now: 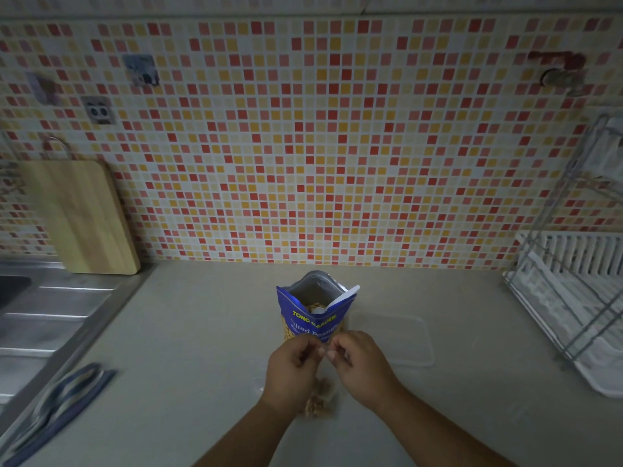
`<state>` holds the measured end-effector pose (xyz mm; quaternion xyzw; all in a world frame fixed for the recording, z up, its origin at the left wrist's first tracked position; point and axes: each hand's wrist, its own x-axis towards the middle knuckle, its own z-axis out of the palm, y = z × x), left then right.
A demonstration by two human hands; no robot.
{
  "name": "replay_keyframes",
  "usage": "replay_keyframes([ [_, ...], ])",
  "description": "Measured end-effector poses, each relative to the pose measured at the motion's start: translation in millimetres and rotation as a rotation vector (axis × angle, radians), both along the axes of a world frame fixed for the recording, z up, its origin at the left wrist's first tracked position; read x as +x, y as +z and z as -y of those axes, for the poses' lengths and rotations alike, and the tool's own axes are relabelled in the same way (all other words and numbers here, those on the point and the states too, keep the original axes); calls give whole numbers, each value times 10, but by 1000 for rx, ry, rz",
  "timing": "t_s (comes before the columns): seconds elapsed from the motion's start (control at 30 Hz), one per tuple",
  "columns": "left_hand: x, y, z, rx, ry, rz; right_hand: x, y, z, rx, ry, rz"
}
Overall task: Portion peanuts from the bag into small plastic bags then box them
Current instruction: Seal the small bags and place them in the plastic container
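A blue bag of salted peanuts (315,315) stands upright and open on the counter, with a white scoop showing inside its mouth. Just in front of it, my left hand (292,367) and my right hand (360,364) meet, each pinching the top of a small clear plastic bag (322,397). That small bag hangs between my wrists with peanuts in its bottom. A clear plastic box (404,345) lies flat on the counter to the right of the peanut bag.
A steel sink and drainboard (43,315) fill the left side, with a wooden cutting board (81,217) leaning on the tiled wall. Blue-handled scissors (64,406) lie at the front left. A white dish rack (580,298) stands at the right.
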<state>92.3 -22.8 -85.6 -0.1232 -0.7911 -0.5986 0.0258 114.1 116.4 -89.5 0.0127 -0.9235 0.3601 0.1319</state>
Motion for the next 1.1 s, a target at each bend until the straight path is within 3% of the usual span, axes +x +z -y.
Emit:
replay_keyframes([
  [0.3,-42,-75,60,101,97,82,-10,77,-87,48,-7,20],
  [0.6,15,-102,20,250,125,389,28,28,-142,2,-22,221],
  [0.7,17,-198,7,236,138,502,35,-59,-147,-59,-57,362],
  [0.8,-27,-327,15,60,113,556,-13,-232,-130,-171,-121,500],
  [0.87,-97,-414,53,-212,34,371,-54,-355,-113,-238,-178,570],
  [1.0,-324,-740,276,-723,-41,-243,-71,-520,-119,-333,-263,597],
  [1.1,-422,-957,501,-853,-32,-346,-79,-707,-144,-416,-303,623],
])
